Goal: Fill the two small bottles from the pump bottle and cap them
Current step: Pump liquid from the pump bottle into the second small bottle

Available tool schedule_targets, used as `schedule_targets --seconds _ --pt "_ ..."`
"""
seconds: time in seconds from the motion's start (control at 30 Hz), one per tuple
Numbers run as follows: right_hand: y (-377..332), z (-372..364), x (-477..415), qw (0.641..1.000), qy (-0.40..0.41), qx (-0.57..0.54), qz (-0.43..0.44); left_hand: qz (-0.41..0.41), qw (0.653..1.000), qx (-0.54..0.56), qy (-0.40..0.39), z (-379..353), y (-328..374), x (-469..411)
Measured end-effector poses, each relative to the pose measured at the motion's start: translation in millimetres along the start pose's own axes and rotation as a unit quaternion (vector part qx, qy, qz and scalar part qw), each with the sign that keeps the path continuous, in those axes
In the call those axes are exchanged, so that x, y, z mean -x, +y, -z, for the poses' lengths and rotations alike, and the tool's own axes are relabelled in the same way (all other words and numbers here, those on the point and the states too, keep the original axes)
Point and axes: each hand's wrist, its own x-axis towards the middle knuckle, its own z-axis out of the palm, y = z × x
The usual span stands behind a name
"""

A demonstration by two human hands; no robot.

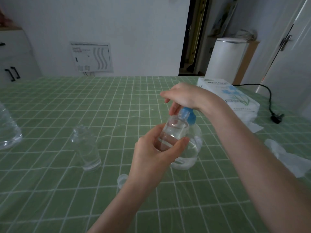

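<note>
Left hand [156,148] is curled round a small bottle [176,130] at centre frame, thumb on the near side and fingers behind the clear wall. This bottle is held tilted off the table [67,106], its neck raised to the blue pump head [191,117]. Right hand [183,96] is laid palm-down on that head, with its fingers loosely extended and drooping over the front. Just behind the held bottle, the pump bottle [195,148] is stood on the green checked cloth. How full the held bottle is cannot be told. A second bottle [85,148] is stood uncapped at centre left, well apart. A clear cap [122,179] is seen beside the left wrist. A tissue pack [235,98] is placed at upper right.
</note>
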Motion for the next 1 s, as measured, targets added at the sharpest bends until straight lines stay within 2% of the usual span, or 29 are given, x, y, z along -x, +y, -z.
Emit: schedule_targets --seconds 1.0 --pt "-1.3 -0.3 -3.1 1.000 -0.012 0.023 -0.013 -0.003 1.000 0.006 0.000 -0.5 1.1 0.0"
